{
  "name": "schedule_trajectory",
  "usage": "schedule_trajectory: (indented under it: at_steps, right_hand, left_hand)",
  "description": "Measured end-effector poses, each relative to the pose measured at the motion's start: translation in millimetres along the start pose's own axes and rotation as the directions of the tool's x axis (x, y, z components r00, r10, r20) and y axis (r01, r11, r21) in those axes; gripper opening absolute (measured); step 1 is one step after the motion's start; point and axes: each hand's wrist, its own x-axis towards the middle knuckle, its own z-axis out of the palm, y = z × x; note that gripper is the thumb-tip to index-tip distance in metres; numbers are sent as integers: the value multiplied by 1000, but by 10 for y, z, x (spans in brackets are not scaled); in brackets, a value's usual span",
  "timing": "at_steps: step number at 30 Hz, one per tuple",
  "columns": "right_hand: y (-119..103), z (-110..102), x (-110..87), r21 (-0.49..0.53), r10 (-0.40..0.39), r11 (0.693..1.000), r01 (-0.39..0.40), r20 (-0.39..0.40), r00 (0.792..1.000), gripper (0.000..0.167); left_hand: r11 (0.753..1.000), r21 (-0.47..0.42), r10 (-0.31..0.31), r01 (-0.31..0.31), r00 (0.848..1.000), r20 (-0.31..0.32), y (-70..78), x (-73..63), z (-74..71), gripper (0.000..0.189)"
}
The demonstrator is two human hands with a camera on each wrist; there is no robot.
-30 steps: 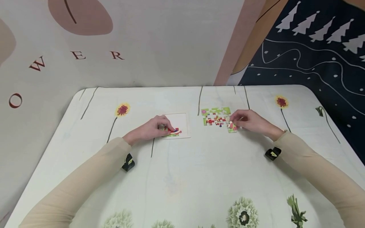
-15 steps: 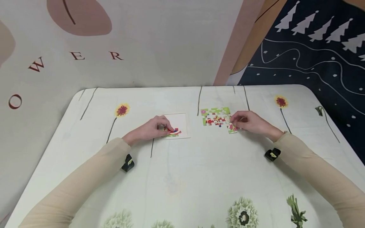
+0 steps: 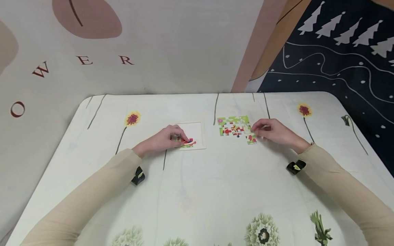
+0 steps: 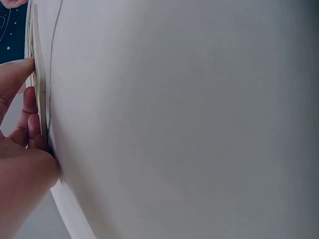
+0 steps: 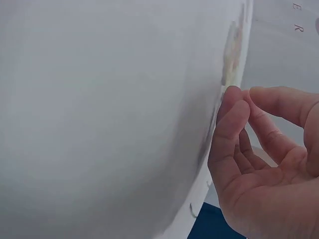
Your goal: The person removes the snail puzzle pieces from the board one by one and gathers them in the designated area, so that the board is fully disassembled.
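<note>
My left hand [image 3: 166, 138] is at the left part of a white jigsaw puzzle board [image 3: 197, 130]. In the left wrist view its bent fingers and thumb hold the edge of the board [image 4: 41, 99]. Near those fingertips lies a red, white and blue puzzle piece [image 3: 192, 142]; the hand hides the board's left part. My right hand [image 3: 271, 131] is just right of several loose puzzle pieces [image 3: 234, 125], its thumb and finger close together with nothing visible between them. A separate corner piece with red mushrooms [image 3: 251, 139] lies below its fingertips.
Both hands are over a table with a white flower-print cloth [image 3: 197, 191]. Behind its far edge rises a pale wall [image 3: 172, 51]. A dark cloth with white trees [image 3: 335, 65] hangs at the back right.
My right hand has shifted slightly right, off the mushroom piece, which shows more fully now. The left hand has stayed in place on the board.
</note>
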Motion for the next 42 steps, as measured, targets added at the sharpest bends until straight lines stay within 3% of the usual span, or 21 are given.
schedule_trajectory:
  at_steps: [9, 17, 29, 36, 42]
  right_hand:
    - [-107, 90, 127, 11, -44, 999, 44, -1, 999, 18]
    - [-249, 277, 287, 81, -99, 992, 96, 33, 995, 16]
    - [-560, 605, 476, 128, -175, 979, 162, 105, 979, 15]
    - [-717, 762, 550, 133, -193, 976, 173, 155, 969, 18]
    - [-815, 897, 646, 140, -245, 966, 217, 231, 942, 17]
  left_hand:
    - [998, 51, 51, -48, 998, -45, -5, -41, 18, 19]
    - [986, 143, 95, -82, 991, -92, 0, -81, -9, 20]
    - [992, 114, 67, -58, 995, -75, -52, -123, -103, 20]
    - [999, 32, 12, -11, 999, -39, -59, -131, -113, 23]
    - [1000, 6, -13, 13, 1000, -25, -88, -120, -122, 24]
